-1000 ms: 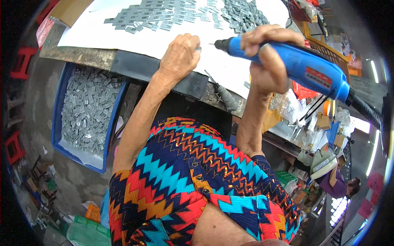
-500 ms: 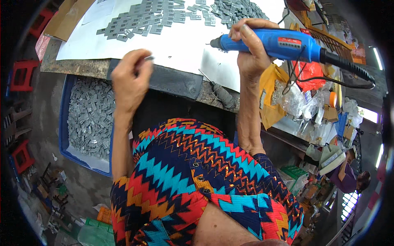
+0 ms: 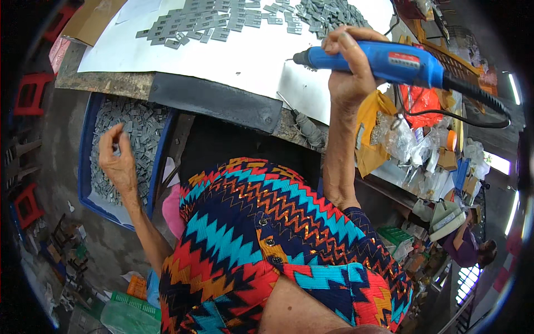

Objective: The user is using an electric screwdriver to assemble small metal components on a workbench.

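My right hand (image 3: 353,69) is wrapped round a blue rotary tool (image 3: 384,60) with a black cable. The tool's thin bit points left above the white sheet (image 3: 250,61). Out to the left, my left hand (image 3: 118,161) hangs over a blue bin (image 3: 84,161) heaped with small grey plastic pieces (image 3: 142,131). Its fingers are curved, with a gap showing between thumb and forefinger; I see no piece clearly held. Flat grey pieces (image 3: 194,22) lie in rows at the far side of the sheet, beside a loose pile (image 3: 328,15).
A dark pad (image 3: 217,103) covers the table's front edge. Beside it lies a thin metal tool with a grey wrapped handle (image 3: 306,128). Plastic bags (image 3: 397,136) and a yellow envelope (image 3: 375,128) crowd the right. Red stools (image 3: 30,93) stand left; another person (image 3: 467,245) is far right.
My left hand has swung from the table edge down and left, over the bin; the small grey piece it pinched no longer shows clearly. My right hand has shifted slightly right with the rotary tool.
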{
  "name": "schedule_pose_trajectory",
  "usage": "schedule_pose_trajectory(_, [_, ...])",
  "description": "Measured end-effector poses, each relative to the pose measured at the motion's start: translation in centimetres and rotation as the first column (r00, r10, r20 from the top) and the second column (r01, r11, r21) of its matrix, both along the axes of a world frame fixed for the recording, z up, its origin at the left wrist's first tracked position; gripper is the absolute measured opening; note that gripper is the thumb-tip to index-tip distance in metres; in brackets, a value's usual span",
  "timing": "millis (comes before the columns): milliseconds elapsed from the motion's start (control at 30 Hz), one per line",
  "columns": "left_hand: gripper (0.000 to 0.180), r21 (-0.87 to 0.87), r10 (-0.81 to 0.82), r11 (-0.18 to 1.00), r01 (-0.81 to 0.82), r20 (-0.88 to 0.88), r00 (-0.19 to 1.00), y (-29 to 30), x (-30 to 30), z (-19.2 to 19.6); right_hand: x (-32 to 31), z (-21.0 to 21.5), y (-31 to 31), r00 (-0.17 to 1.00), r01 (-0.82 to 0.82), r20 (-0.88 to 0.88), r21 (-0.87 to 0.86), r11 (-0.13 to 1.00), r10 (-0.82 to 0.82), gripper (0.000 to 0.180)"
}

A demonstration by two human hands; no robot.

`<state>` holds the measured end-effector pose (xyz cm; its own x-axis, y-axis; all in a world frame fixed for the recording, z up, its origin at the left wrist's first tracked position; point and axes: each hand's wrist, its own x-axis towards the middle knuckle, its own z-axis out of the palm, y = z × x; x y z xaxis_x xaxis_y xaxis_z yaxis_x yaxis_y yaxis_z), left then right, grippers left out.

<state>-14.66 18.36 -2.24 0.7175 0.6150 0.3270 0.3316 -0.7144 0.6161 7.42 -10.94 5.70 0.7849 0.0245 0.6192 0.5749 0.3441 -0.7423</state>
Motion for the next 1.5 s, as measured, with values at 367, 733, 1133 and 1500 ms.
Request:
schedule_pose_trajectory(367, [0.029,-0.626,-0.487,0.504,0.595,0.363,0.794,-15.6,12.3,3.8,-2.9,2.5,-1.1,0.968,-0.213,-0.059,0.333,0.919,0.245,0.020])
schedule_pose_trajectory(733, [0.017,-0.696,-0.437,0.392,0.601,0.434,0.788,-16.5,13.8,2.2,-3.1,2.2,-1.3,0.965,-0.227,-0.040,0.358,0.906,0.258,0.021])
schedule_pose_trajectory(1133, [0.011,-0.637,-0.451,0.495,0.592,0.394,0.801,-16.7,13.7,1.9,-3.3,2.1,-1.2,0.961,-0.229,-0.070,0.331,0.915,0.266,0.021])
schedule_pose_trajectory(1500, [0.011,-0.569,-0.472,0.566,0.597,0.370,0.800,-16.8,13.6,2.1,-3.4,2.0,-1.1,0.969,-0.179,-0.112,0.295,0.939,0.220,0.021])
